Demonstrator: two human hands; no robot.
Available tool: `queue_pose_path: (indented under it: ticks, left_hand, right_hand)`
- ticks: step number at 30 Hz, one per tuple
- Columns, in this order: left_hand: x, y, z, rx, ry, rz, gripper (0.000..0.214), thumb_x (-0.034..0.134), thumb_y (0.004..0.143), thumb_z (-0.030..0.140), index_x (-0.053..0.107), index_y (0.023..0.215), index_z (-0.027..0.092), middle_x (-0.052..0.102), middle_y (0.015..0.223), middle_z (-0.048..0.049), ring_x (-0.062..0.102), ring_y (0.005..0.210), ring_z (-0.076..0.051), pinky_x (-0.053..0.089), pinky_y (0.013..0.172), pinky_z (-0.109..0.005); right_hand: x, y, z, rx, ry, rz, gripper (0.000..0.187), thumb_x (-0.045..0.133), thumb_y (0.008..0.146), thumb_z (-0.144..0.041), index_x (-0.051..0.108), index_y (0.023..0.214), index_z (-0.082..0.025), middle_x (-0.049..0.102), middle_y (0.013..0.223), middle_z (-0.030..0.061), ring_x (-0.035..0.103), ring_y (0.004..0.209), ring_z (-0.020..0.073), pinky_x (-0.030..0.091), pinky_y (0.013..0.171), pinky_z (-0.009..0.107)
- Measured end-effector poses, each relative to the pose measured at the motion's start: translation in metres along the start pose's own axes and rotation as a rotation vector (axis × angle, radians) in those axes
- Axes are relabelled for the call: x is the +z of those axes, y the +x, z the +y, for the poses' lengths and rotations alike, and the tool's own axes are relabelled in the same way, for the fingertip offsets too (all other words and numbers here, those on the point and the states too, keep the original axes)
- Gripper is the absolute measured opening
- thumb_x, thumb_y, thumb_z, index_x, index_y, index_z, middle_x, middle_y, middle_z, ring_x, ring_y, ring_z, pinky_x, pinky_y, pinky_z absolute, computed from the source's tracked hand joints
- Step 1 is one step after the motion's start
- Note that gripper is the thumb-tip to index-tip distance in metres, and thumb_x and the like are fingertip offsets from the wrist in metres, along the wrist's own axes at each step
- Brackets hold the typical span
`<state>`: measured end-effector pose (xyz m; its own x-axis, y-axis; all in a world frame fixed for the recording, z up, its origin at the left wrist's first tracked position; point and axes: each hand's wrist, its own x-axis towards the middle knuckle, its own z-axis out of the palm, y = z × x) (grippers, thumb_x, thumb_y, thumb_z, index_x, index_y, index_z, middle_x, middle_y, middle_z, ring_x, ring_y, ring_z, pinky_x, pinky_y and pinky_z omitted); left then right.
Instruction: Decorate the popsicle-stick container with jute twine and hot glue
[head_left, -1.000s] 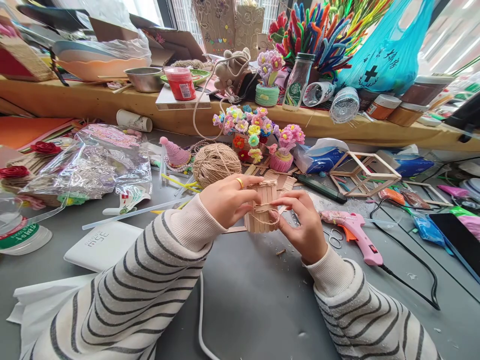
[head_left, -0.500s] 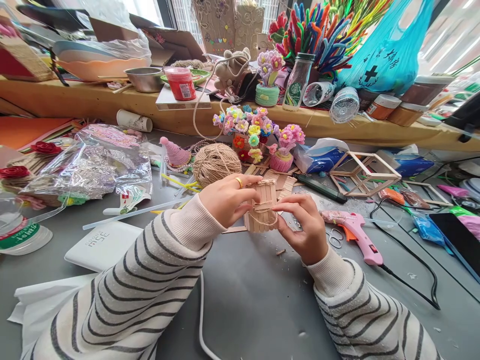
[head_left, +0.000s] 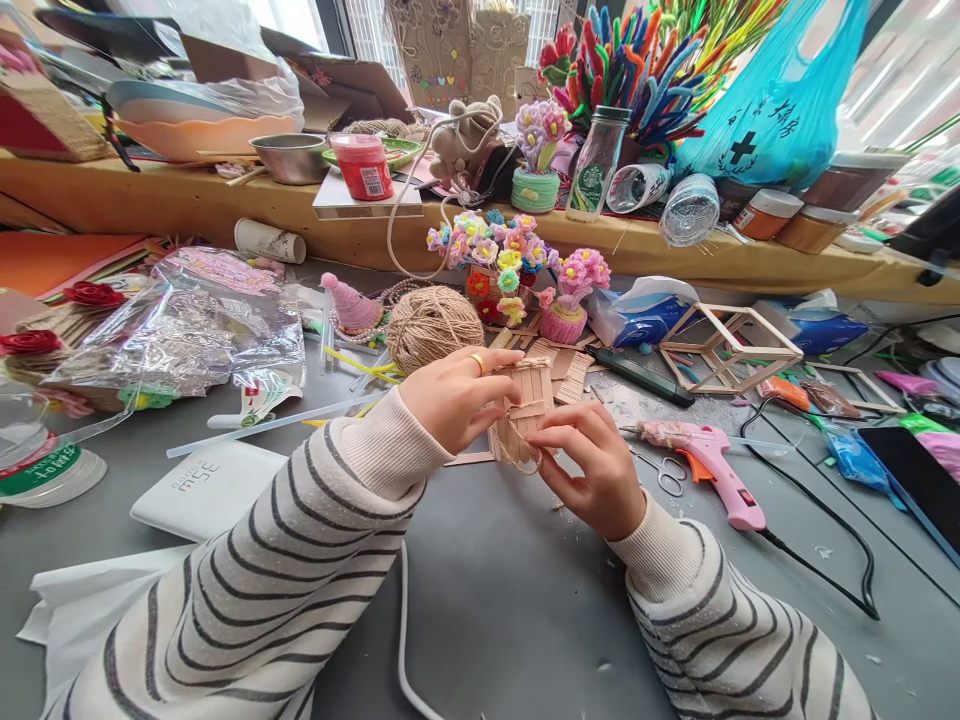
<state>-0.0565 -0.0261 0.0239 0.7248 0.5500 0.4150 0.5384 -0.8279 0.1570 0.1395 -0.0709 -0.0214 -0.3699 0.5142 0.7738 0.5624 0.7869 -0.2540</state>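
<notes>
A small panel of popsicle sticks stands tilted between my hands, with a crosspiece over its middle and twine along its top edge. My left hand, a ring on one finger, is closed on the panel's left side. In a pinch, my right hand holds a loose strand of jute twine at the panel's lower part. The fingertips hide the strand's end. Behind my left hand sits a ball of jute twine.
A pink glue gun and scissors lie right of my right hand. Behind are a dark green utility knife, a stick frame and flowers. A white power bank lies left; a white cable crosses the front.
My right hand has moved left and slightly down across the panel's lower part, drawing the twine loop with it. My left hand and the panel have hardly moved.
</notes>
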Motion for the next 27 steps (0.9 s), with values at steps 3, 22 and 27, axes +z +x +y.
queue_pose_path:
  ticks: [3,22,27]
  left_hand:
    - [0.0,0.0,-0.001,0.007,0.003,-0.007,0.016,0.05,0.082,0.015,0.063,0.091,0.017,0.056,0.123,-0.0128,0.055,0.108,-0.024,0.046,0.092,-0.039]
    - [-0.003,-0.001,0.002,-0.021,-0.056,-0.041,0.019,0.049,0.081,0.012,0.064,0.093,0.015,0.053,0.126,-0.0146,0.053,0.112,-0.023,0.044,0.096,-0.038]
    - [-0.002,-0.003,-0.004,0.008,-0.056,-0.048,0.023,0.046,0.082,0.012,0.063,0.098,0.015,0.051,0.127,-0.0174,0.052,0.114,-0.025,0.045,0.095,-0.04]
  right_hand:
    - [0.001,-0.001,-0.002,-0.02,0.006,-0.018,0.011,0.058,0.076,-0.01,0.059,0.083,-0.018,0.061,0.079,0.0056,0.053,0.074,0.017,0.046,0.067,0.033]
    - [0.009,-0.003,-0.013,-0.128,-0.152,0.002,0.009,0.057,0.077,-0.009,0.059,0.079,-0.017,0.064,0.076,0.0052,0.051,0.07,0.0163,0.048,0.062,0.03]
    - [0.009,-0.005,-0.013,-0.103,-0.139,-0.014,0.011,0.057,0.077,-0.008,0.059,0.084,-0.017,0.064,0.078,0.0056,0.049,0.07,0.0165,0.048,0.063,0.031]
